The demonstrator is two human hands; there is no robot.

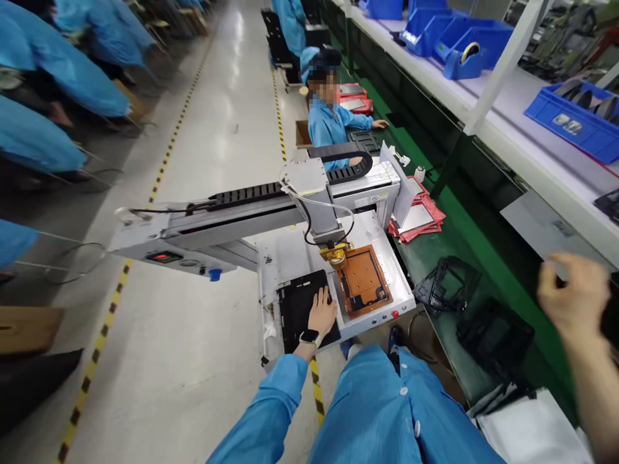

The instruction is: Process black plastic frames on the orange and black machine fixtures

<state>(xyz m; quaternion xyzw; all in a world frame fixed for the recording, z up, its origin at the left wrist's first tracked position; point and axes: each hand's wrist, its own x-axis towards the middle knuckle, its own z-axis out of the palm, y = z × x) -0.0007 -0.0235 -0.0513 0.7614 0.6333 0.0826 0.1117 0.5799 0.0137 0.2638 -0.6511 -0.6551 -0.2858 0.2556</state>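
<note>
My left hand (323,313), with a watch on its wrist, lies flat with fingers stretched out on a black flat panel (296,316). That panel rests on the left side of the white bed of a gantry machine (242,216). Beside it on the bed sits an orange-brown fixture plate (365,280) with a black frame-like outline in it. A brass-coloured tool head (337,257) hangs over the fixture's far left corner. Off to the right, my right hand (574,298) is raised above the green bench, blurred, fingers curled around something small and greyish that I cannot make out.
Black plastic frames (449,283) and a dark pile (496,335) lie on the green bench (425,254). Red-wrapped panels (418,216) lie farther back. Blue bins (575,116) stand on the shelf. A co-worker (329,122) sits beyond the machine.
</note>
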